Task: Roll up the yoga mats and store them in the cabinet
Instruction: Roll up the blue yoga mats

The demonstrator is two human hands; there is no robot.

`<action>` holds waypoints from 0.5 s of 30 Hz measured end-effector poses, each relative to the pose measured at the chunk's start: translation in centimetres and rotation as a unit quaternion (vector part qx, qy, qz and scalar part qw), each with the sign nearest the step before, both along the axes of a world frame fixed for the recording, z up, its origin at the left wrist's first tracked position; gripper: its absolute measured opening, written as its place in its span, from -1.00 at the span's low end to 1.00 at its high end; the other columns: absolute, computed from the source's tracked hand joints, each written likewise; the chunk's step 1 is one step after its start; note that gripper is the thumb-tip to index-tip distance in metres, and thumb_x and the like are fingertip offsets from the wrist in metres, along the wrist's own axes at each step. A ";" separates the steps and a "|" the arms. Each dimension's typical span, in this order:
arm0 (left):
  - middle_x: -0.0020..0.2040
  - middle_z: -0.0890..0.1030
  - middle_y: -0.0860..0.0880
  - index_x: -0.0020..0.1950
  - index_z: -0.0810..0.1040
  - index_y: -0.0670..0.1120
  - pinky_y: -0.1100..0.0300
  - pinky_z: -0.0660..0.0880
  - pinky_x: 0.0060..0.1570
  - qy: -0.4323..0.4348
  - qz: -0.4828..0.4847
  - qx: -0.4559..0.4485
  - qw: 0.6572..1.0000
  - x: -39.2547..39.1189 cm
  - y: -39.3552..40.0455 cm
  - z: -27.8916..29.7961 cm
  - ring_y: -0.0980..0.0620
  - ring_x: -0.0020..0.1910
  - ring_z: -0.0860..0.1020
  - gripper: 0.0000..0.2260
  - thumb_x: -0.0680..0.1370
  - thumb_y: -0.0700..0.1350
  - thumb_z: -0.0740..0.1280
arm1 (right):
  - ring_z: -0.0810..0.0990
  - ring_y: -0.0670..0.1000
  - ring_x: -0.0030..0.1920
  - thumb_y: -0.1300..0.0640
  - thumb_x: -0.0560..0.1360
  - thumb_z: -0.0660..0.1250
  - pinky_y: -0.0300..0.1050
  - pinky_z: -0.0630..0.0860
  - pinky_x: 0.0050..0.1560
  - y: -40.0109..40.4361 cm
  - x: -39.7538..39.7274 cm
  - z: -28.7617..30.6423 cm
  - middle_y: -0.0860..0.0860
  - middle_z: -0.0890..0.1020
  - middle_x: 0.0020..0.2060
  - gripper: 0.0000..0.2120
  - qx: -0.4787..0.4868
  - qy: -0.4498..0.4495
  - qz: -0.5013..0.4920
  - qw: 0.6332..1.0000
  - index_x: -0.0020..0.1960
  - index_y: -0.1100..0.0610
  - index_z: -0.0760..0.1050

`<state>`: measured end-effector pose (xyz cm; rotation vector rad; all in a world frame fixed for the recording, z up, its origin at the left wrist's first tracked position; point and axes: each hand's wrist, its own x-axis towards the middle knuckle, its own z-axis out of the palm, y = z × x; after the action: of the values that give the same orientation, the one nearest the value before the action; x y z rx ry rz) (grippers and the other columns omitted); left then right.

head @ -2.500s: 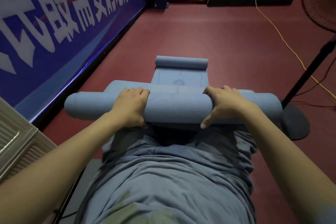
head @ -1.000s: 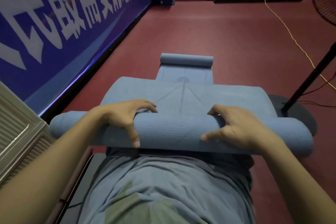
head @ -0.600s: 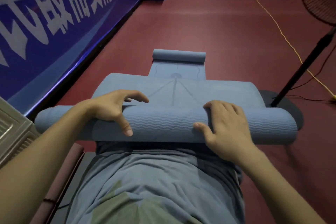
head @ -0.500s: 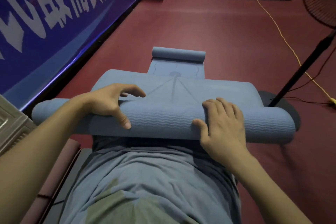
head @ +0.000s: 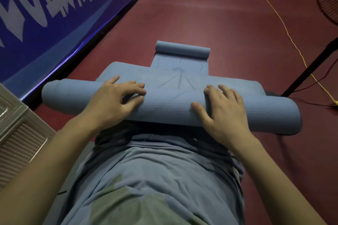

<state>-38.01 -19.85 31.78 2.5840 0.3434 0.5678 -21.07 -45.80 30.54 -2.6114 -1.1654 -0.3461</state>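
Mat point(head: 170, 109), blue with a wavy ribbed back, lies across the frame as a thick roll at the person's waist, above the red floor point(head: 210, 23). Its flat unrolled part point(head: 128, 73) stretches away from the roll, printed with faint alignment lines. Whether the roll rests on the thighs or hangs free is hidden by the roll itself. A second mat point(head: 181, 56) lies farther off on the floor, its far end rolled up and its near end hidden under the first mat.

The left hand point(head: 113, 102) rests on top of the roll left of its middle, fingers spread and nearly straight, the fingertips reaching the seam where roll meets flat sheet. The right hand point(head: 225, 109) lies on the roll right of the middle, fingers likewise extended over the top and the thumb pointing left along the near face. Neither hand wraps round the roll; both press on it with relaxed, flat fingers. The roll sticks out past each hand at both ends.

A blue banner point(head: 54, 5) with white characters, cut off by the top and left edges, lines the wall. A pale cabinet point(head: 16, 128) shows only in part at the left edge. A fan stand point(head: 311, 65) and a yellow cord point(head: 285, 29) cross the floor at right; the fan's head is mostly out of frame.
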 end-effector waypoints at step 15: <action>0.52 0.34 -0.20 0.57 0.28 0.00 -0.17 0.13 0.52 0.075 0.099 0.265 0.956 0.3 -2.4 -4.1 -0.23 0.52 0.29 0.14 0.05 -0.04 0.71 | 0.38 0.15 0.34 -0.49 -0.01 0.52 0.13 0.21 0.43 0.9 0.6 0.3 0.02 0.47 0.27 0.14 -0.110 -0.070 0.001 0.991 0.40 0.06 0.33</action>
<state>-37.67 -22.22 27.72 3.1437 0.5733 0.5979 -20.43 -44.85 30.80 -2.8140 -1.3204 -0.4281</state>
